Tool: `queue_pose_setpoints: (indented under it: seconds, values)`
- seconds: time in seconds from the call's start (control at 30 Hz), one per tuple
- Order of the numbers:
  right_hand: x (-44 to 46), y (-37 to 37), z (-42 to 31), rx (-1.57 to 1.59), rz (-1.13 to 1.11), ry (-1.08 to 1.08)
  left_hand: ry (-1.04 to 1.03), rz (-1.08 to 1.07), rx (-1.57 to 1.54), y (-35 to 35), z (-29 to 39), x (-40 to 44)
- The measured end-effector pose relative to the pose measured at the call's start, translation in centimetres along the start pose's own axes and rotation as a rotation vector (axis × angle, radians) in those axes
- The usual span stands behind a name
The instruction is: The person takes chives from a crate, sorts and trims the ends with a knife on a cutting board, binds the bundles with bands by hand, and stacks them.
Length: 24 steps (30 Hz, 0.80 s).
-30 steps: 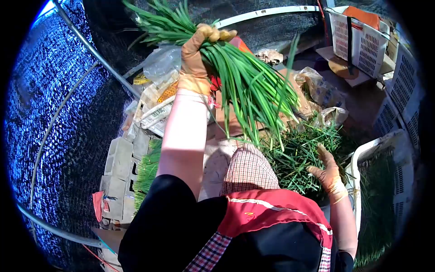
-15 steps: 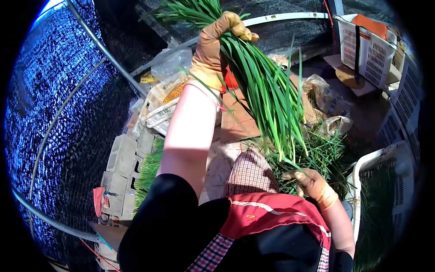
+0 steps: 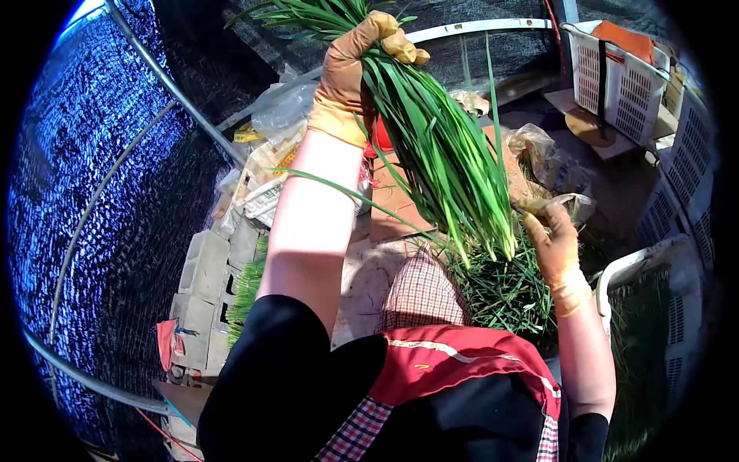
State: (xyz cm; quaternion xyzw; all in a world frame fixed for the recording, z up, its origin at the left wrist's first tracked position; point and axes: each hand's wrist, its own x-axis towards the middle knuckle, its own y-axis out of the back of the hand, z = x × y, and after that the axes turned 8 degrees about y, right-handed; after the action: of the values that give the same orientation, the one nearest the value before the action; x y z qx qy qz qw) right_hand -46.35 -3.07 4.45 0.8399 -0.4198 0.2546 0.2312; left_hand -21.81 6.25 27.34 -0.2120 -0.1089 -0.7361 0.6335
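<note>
My left hand [image 3: 371, 58], in a tan glove, is closed around a bunch of garlic chives [image 3: 439, 146], gripping it near the leafy end. The bunch slants down to the right, its pale stem ends lowest. Beside those ends is my gloved right hand [image 3: 556, 245], thumb and fingers apart, with nothing plainly in it. One loose blade [image 3: 331, 183] stretches across my left forearm. Below the bunch lies a heap of loose green leaves [image 3: 512, 289], next to my checked trouser knee [image 3: 425, 289].
At right stand a white crate [image 3: 604, 289] holding greens and another white crate [image 3: 627, 92] with an orange item. Grey blocks [image 3: 206, 266] and more chives [image 3: 248, 296] are at left. A plastic bag [image 3: 539, 154] and cardboard [image 3: 392, 212] lie ahead.
My right hand has risen from the leaf heap to beside the stem ends, its fingers spreading. My left hand has shifted slightly left with the bunch.
</note>
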Motion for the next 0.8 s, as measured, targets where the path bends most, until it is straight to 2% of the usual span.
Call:
queue_pose_setpoints:
  seconds: [0.03, 0.13, 0.2, 0.27, 0.33, 0.37, 0.4, 0.47, 0.5, 0.53, 0.6, 0.67, 0.7, 0.73, 0.8]
  values:
    - [-0.1, -1.1, 0.7, 0.198, 0.050, -0.096, 0.001, 0.001, 0.002, 0.1, 0.0, 0.1]
    - [0.0, -2.4, -1.1, 0.316, 0.074, -0.267, 0.016, -0.085, -0.004, 0.3, -0.3, 0.1]
    - [-0.4, -2.6, -0.9, 0.285, 0.014, -0.236, 0.029, -0.073, -0.006, -0.1, -0.5, 0.1]
    - [-0.7, -2.7, -0.5, 0.182, 0.030, -0.130, 0.047, -0.092, -0.038, -0.1, -0.8, 0.2]
    - [-0.8, -1.7, -0.3, 0.064, 0.066, 0.022, 0.028, -0.015, 0.020, -0.1, -1.1, 0.1]
    - [-0.6, -0.8, -0.8, 0.104, 0.088, -0.018, 0.015, -0.020, -0.023, -0.1, -1.2, 0.2]
    - [-0.3, 0.0, -0.7, 0.214, 0.105, -0.092, 0.121, 0.125, -0.124, -4.2, -0.6, 0.1]
    - [0.3, 0.9, -1.7, 0.582, -0.025, -0.120, 0.089, 0.150, 0.032, -3.4, -1.1, 0.2]
    - [0.9, 0.8, -2.1, 0.526, -0.112, -0.037, 0.199, 0.084, -0.161, -4.3, -1.2, 0.4]
    - [1.8, 0.4, -3.0, 0.464, -0.197, 0.050, 0.070, 0.143, 0.014, -2.3, -3.0, 1.2]
    - [3.7, -0.9, -6.6, 0.669, -0.224, -0.085, 0.121, 0.247, 0.095, -5.2, -3.9, 1.6]
    - [4.9, -2.0, -6.5, 0.736, -0.308, -0.114, 0.220, 0.312, 0.048, -6.6, -5.6, 2.4]
    - [5.2, -2.1, -6.4, 0.663, -0.340, -0.089, 0.236, 0.362, 0.116, -7.2, -6.7, 2.7]
    - [5.4, -2.3, -5.4, 0.664, -0.311, 0.000, 0.256, 0.416, 0.184, -7.8, -8.0, 2.9]
    - [5.4, -2.8, -5.8, 0.690, -0.180, -0.091, 0.344, 0.606, 0.144, -10.1, -9.2, 2.7]
